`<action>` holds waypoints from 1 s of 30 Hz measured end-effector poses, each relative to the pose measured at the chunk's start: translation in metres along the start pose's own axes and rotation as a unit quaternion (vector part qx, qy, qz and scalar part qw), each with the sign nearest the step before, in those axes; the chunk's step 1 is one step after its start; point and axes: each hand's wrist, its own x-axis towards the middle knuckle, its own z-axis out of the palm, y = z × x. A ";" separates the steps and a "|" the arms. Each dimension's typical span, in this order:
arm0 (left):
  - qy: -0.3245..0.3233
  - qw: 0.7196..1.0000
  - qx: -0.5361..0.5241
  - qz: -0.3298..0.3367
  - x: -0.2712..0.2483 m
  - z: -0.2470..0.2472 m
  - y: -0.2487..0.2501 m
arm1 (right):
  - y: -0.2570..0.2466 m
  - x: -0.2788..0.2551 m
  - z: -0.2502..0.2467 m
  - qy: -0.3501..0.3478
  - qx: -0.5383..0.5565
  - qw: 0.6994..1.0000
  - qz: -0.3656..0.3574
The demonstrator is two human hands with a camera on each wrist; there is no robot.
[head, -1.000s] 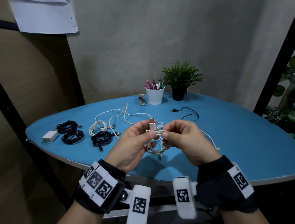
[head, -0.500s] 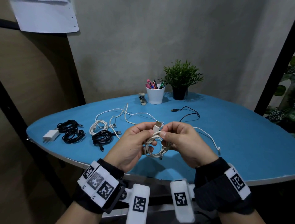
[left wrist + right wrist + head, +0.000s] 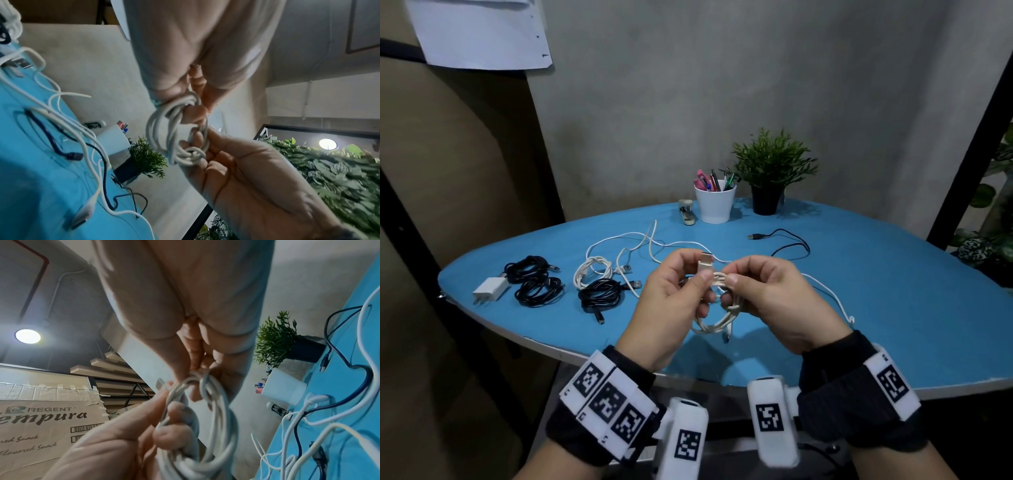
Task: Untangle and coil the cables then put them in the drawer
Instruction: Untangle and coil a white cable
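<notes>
1. While both hands hover above the near edge of the blue table (image 3: pixel 893 308), they share a small coil of white cable (image 3: pixel 717 325), held in the air between them.
2. The left hand (image 3: pixel 671 308) pinches the cable's plug end between thumb and fingers, and the USB plug (image 3: pixel 705 262) sticks up above its thumb.
3. The right hand (image 3: pixel 774 301) has its fingers curled round the top of the coil, where the strands are bunched together; in the left wrist view its fingertips (image 3: pixel 195 113) pass through the loops.
4. The lower part of the coil hangs free below both hands, and a short tail with a small connector seems to dangle from it, though that end is too blurred to name.
5. On the table to the left lie two bundles of black cable (image 3: pixel 536 286) beside a white charger (image 3: pixel 491 290).
6. Nearer the middle sit a further black coil (image 3: pixel 599 296) and a small white coil (image 3: pixel 592 274).
7. Loose white cable (image 3: pixel 640 240) sprawls across the table behind the hands, and a loose black cable (image 3: pixel 787 245) lies to the right of it.
8. At the far edge stand a white cup of pens (image 3: pixel 715 204), a potted plant (image 3: pixel 772 171) and a stapler (image 3: pixel 686 212).
</notes>
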 end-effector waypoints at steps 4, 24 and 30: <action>0.026 0.995 -0.090 -0.025 0.002 -0.003 0.000 | -0.001 -0.002 -0.001 -0.031 -0.033 0.999 0.003; 0.014 0.988 -0.151 -0.040 0.003 -0.005 0.007 | -0.002 0.000 -0.007 0.052 -0.006 0.999 0.004; 0.060 0.998 0.012 0.030 0.010 -0.009 0.004 | 0.001 -0.001 -0.007 0.043 -0.012 0.999 -0.024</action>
